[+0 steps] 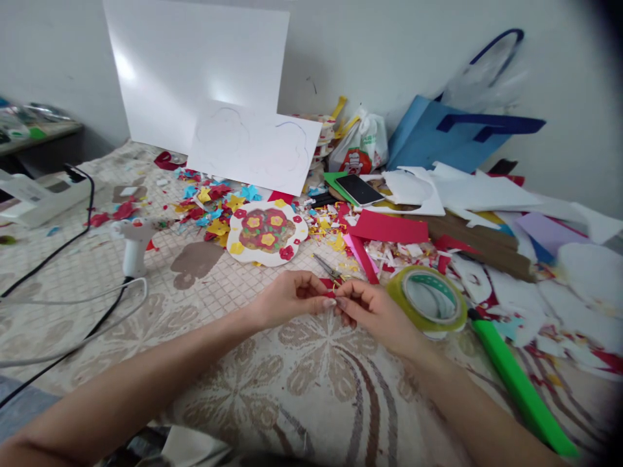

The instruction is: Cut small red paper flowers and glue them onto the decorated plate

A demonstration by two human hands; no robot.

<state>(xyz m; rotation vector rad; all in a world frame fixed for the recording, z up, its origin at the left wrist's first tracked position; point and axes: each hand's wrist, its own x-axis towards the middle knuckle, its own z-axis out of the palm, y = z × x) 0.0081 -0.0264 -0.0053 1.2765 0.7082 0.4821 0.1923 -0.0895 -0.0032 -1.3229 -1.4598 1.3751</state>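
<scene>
Near the middle of the table, my left hand [296, 297] and my right hand [367, 308] meet fingertip to fingertip. Between them they pinch a small piece of red paper [331, 294], mostly covered by the fingers. Just beyond the fingertips lies a pair of scissors [327, 264] with gold-coloured handles, its blades pointing away from me. A white scalloped card [233, 235] decorated with red and yellow flowers rests farther off, beyond my left hand. To the right of my right hand sits a large roll of yellowish tape [405, 303].
A white glue gun [134, 250] with cables stands at left. Colourful paper scraps [207, 201] and a red paper strip [389, 226] lie behind. A green stick-like tool [516, 376], a phone [359, 189], a blue bag [413, 139] and white boards [204, 65] surround the work area.
</scene>
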